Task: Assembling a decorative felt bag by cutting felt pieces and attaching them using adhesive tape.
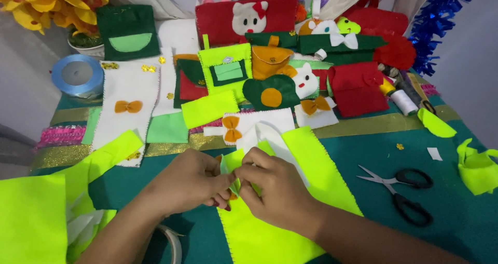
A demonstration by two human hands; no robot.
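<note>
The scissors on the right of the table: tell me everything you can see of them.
The scissors lie flat on the dark green felt table cover, to the right of the right hand, untouched. They have two black looped handles, apparently plastic, pointing right, and silvery metal blades pointing left toward the neon yellow felt strip. The blades are open in a narrow V. Nothing rests on them.

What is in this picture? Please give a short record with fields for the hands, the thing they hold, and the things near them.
left hand: pinches a small pale green felt piece
right hand: pinches the same piece from the other side
under the hands: neon yellow felt strip with stitched edge
surface: teal cloth
right of hands: black-handled scissors, open
far left: blue ribbon roll
back: felt pouches, red cat-face pouch
</note>
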